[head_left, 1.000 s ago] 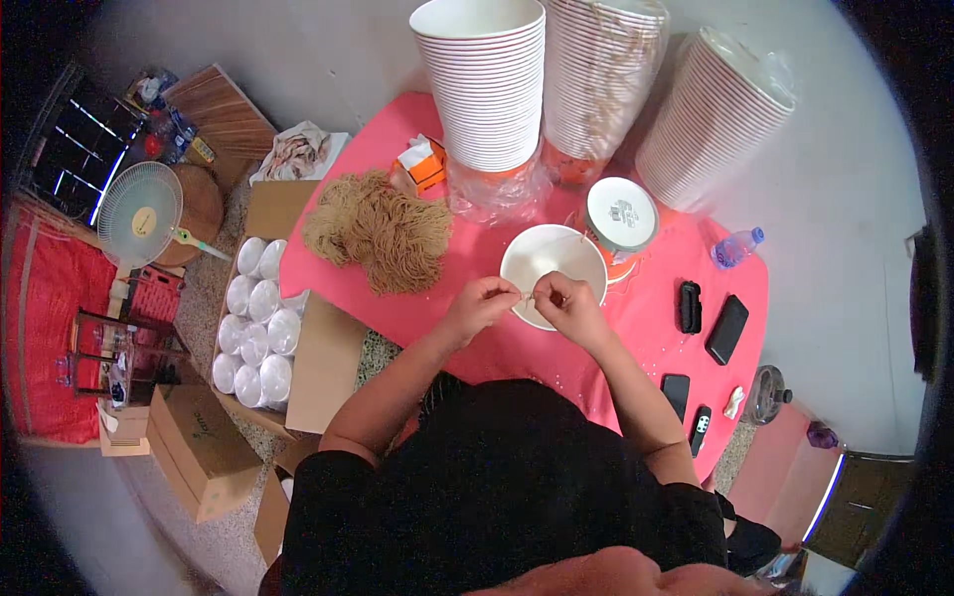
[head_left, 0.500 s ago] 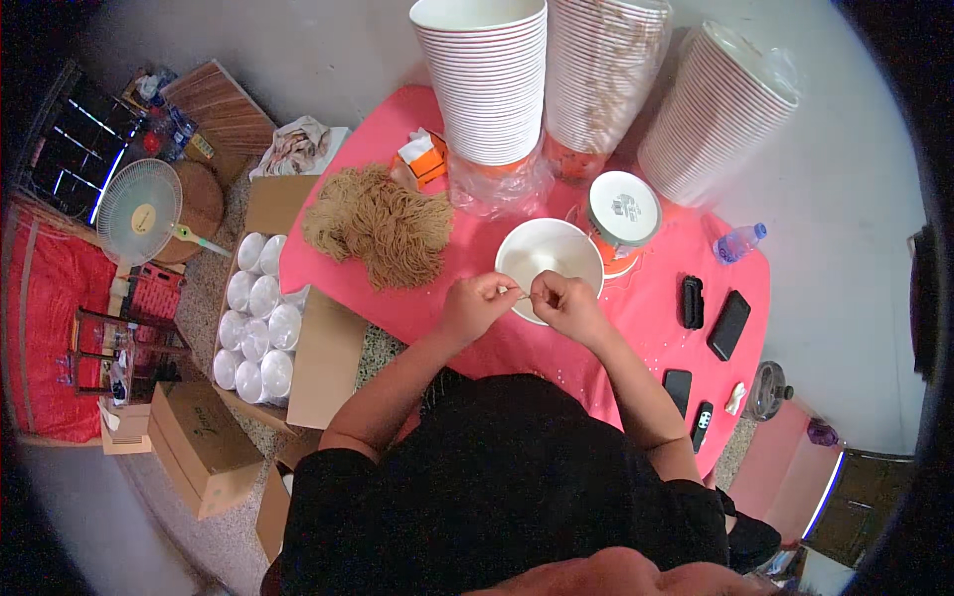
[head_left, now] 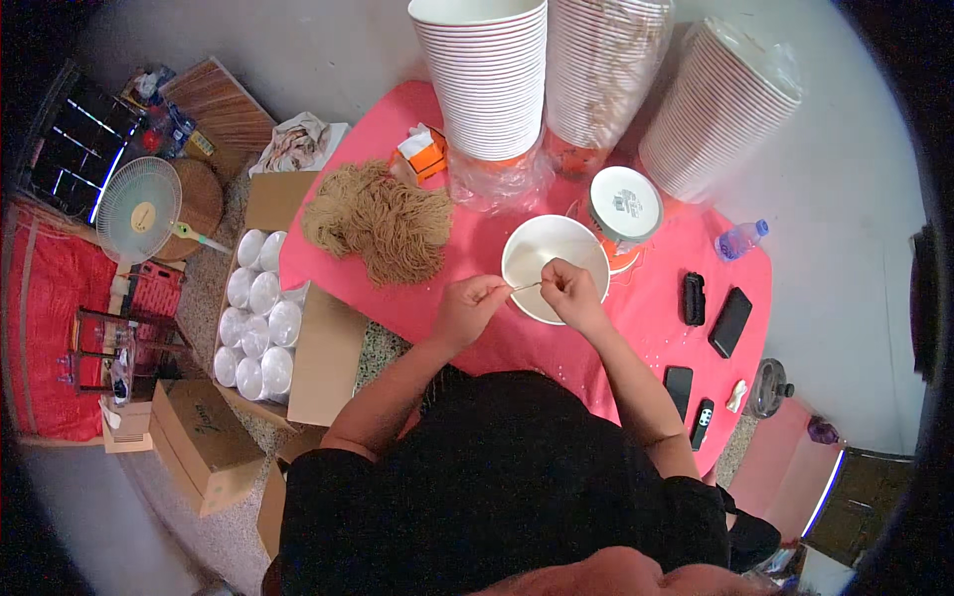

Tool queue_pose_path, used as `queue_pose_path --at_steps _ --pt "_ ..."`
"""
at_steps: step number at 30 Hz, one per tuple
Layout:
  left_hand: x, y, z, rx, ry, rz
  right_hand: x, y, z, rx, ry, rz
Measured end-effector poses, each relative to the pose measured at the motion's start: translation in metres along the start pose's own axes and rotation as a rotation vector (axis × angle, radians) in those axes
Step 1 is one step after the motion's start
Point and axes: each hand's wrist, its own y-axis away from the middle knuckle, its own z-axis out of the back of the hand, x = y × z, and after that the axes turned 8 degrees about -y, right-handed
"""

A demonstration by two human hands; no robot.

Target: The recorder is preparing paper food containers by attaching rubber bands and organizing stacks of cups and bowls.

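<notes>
Over the near rim of a white paper tub (head_left: 527,243), my left hand (head_left: 467,310) and my right hand (head_left: 574,296) pinch a short, thin string (head_left: 527,287), stretched between the fingertips. Its far ends are hidden in my fingers. A heap of tan twine (head_left: 380,223) lies on the pink-covered table (head_left: 477,253) to the left of the tub. Just behind the tub on the right stands a lidded tub (head_left: 626,205), with orange thread (head_left: 623,260) around its base. Small white bits dot the cloth near my forearms.
Tall stacks of white tubs (head_left: 487,84) line the table's back edge beside an orange tissue box (head_left: 425,154). A small bottle (head_left: 741,240), a black case (head_left: 693,298) and phones (head_left: 730,323) lie at right. On the floor at left, a carton (head_left: 333,338) holds several clear-wrapped rolls of cups (head_left: 254,336).
My hands have drawn a little apart, the left leftward and the right rightward, so more of the string shows between them. The other things stay as they were.
</notes>
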Motion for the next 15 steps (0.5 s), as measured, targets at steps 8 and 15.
queue_pose_path --at_steps 8,15 --pt "0.019 -0.013 0.007 -0.139 -0.168 -0.184 0.031 0.009 0.008 0.168 -0.012 0.070" --pt "-0.027 -0.011 -0.015 0.012 -0.144 -0.294 0.046 0.008 0.008 0.161 0.074 0.124"
